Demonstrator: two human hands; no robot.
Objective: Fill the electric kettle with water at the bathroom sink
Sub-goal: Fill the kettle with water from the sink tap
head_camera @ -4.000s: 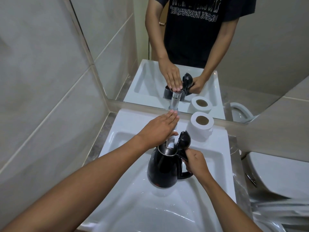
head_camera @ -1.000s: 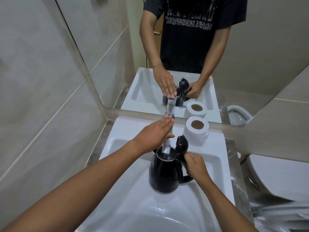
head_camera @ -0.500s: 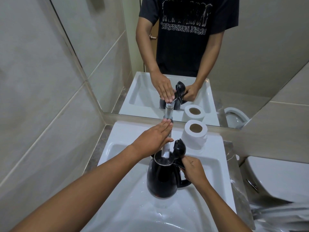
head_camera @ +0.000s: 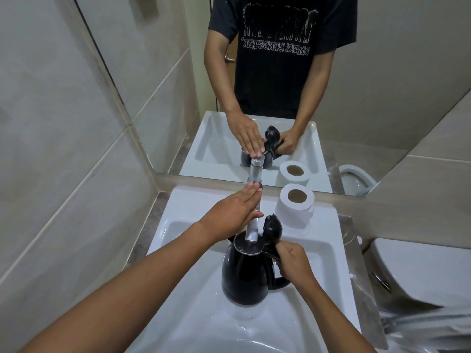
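A black electric kettle (head_camera: pixel 244 276) stands upright in the white sink basin (head_camera: pixel 193 250) with its lid (head_camera: pixel 272 226) flipped up. The chrome tap spout (head_camera: pixel 252 229) ends just over the kettle's open mouth. My right hand (head_camera: pixel 293 263) grips the kettle's handle. My left hand (head_camera: pixel 233 212) lies flat over the tap, fingers stretched toward the mirror, covering the lever. Whether water runs from the spout is hard to tell.
A toilet paper roll (head_camera: pixel 295 208) stands on the sink's rim right of the tap. A mirror (head_camera: pixel 280 85) behind the sink reflects a person in a black shirt. A tiled wall (head_camera: pixel 63 149) is at the left, a white toilet (head_camera: pixel 418 276) at the right.
The view has tilted slightly, so sink and kettle sit a little lower in frame. Both hands keep their places on the tap and the kettle handle.
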